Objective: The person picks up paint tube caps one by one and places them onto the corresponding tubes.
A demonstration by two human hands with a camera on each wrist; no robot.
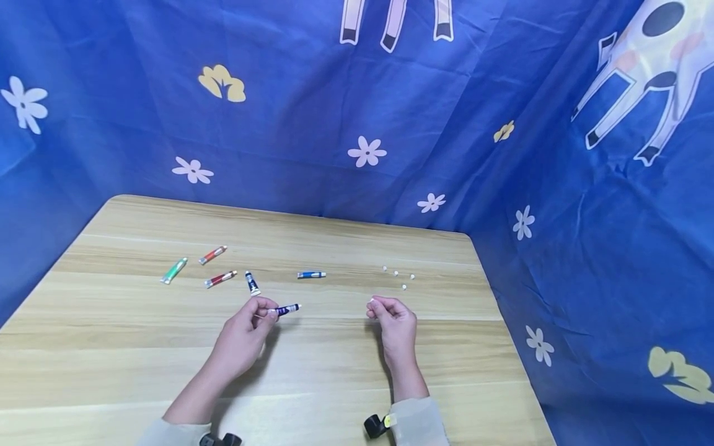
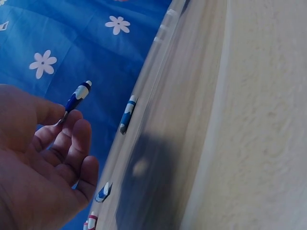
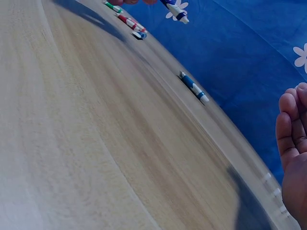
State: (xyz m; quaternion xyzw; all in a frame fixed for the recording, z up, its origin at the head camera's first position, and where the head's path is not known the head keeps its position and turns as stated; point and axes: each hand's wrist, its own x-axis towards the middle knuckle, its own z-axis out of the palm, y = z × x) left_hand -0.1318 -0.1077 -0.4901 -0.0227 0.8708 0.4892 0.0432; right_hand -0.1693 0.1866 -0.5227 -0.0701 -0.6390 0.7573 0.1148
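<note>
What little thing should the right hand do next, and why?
Maybe set the small white cap down beside the four loose caps. The right hand is pinching it, those similar white bits lie just beyond on the table, and the left hand holds the purple tube apart from it.

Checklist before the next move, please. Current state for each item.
1. Left hand has the purple tube: ok, pinched near the tail.
2. Tube's tip unobstructed: ok, it sticks out past the fingers on the right hand's side.
3. Right hand has a small white piece: ok, pinched at the fingertips.
4. Hands close enough to bring tube and piece together: not ok, a clear gap remains.
5. Tube's tip bare or capped: cannot tell, too small.
6. Blue tube clear of both hands: ok, lying apart on the table.
</note>
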